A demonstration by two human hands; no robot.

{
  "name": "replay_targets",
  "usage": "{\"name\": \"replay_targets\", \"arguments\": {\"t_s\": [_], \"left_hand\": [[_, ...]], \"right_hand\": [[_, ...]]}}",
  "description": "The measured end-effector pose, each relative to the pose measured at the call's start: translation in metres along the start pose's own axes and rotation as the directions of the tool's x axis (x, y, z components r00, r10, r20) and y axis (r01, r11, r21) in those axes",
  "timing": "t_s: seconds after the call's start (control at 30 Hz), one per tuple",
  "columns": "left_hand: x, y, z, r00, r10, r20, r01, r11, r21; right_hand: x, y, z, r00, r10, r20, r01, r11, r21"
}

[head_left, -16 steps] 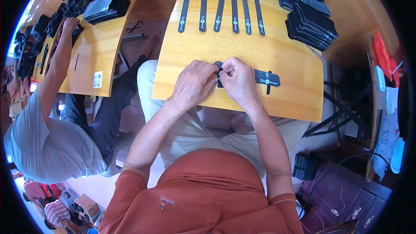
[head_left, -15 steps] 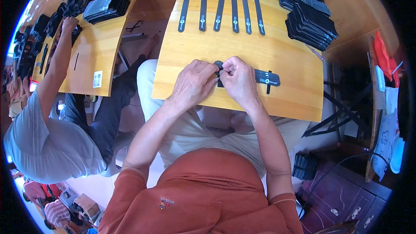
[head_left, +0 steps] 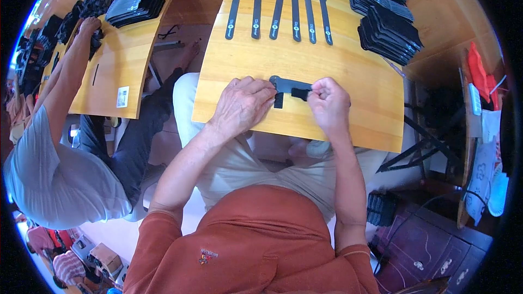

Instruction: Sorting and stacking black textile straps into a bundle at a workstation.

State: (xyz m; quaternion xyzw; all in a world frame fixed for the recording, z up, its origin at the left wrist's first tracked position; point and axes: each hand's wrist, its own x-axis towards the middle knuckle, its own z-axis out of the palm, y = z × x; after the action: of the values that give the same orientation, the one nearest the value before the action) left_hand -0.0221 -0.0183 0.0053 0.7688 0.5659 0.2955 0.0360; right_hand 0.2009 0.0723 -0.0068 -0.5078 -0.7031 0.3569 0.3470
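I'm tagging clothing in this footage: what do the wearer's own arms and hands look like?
Short rust-red sleeves cover the upper arms, leaving both forearms bare. The left hand and right hand are ungloved. No watch or bracelet shows at either wrist; curled fingers could hide a ring.

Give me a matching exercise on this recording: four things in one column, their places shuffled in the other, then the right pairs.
1. Left hand
2. Right hand
3. Six dark straps
4. White label

A. On the neighbouring table, to the left
B. In a row across the far part of the main table
C. At the right end of a short black piece
D. By the round end of the nearest strap

Pairs: 1-D, 2-C, 3-B, 4-A
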Motion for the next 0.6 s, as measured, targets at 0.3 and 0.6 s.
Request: {"name": "replay_targets", "arguments": {"t_s": [0.3,0.6], "left_hand": [[0.001,0.005,0.000,0.998,-0.005,0.060,0.002,0.999,0.041],[0.001,0.010,-0.002,0.992,-0.024,0.122,0.010,0.993,0.114]], "right_hand": [[-0.014,0.008,-0.062,0.996,0.063,-0.058,-0.071,0.986,-0.152],[-0.006,0.074,-0.155,0.973,-0.074,-0.220,-0.055,0.848,-0.527]]}}
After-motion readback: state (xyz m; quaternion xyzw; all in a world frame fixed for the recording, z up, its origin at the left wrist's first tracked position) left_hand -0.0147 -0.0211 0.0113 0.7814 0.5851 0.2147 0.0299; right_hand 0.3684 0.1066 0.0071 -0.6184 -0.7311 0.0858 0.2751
